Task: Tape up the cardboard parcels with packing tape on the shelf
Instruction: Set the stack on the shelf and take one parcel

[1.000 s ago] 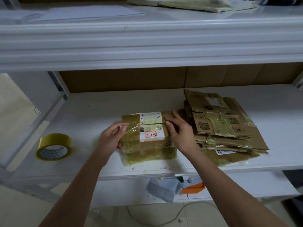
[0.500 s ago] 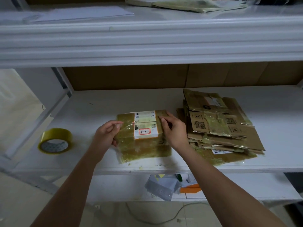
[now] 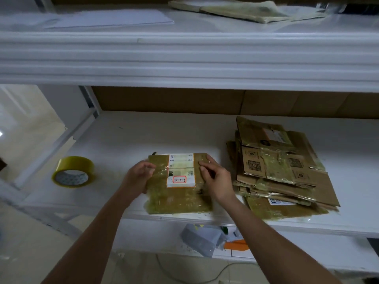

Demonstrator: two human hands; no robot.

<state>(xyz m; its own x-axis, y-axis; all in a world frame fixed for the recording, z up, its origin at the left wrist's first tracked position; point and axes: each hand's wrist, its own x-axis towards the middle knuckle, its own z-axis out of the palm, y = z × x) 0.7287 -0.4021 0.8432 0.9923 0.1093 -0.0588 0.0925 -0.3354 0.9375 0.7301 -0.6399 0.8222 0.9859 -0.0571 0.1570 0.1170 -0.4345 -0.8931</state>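
A small cardboard parcel [image 3: 180, 199], wrapped in yellowish tape and bearing a white label marked 3-3-3, stands near the front edge of the white shelf [image 3: 143, 136]. My left hand [image 3: 137, 177] grips its left edge with curled fingers. My right hand [image 3: 215, 179] rests on its right top edge, fingertips pinching at the tape there. A roll of yellow packing tape [image 3: 72, 172] lies flat on the shelf, well left of the parcel and apart from both hands.
A stack of flattened taped cardboard parcels [image 3: 283, 171] lies just right of my right hand. An upper shelf [image 3: 184, 58] overhangs closely. Brown cardboard [image 3: 205, 101] lines the back. Grey bags and an orange item [image 3: 235, 243] sit on a lower shelf.
Both hands stay on the parcel; the fingers of each have curled in a little along its top edges. The view has shifted slightly.
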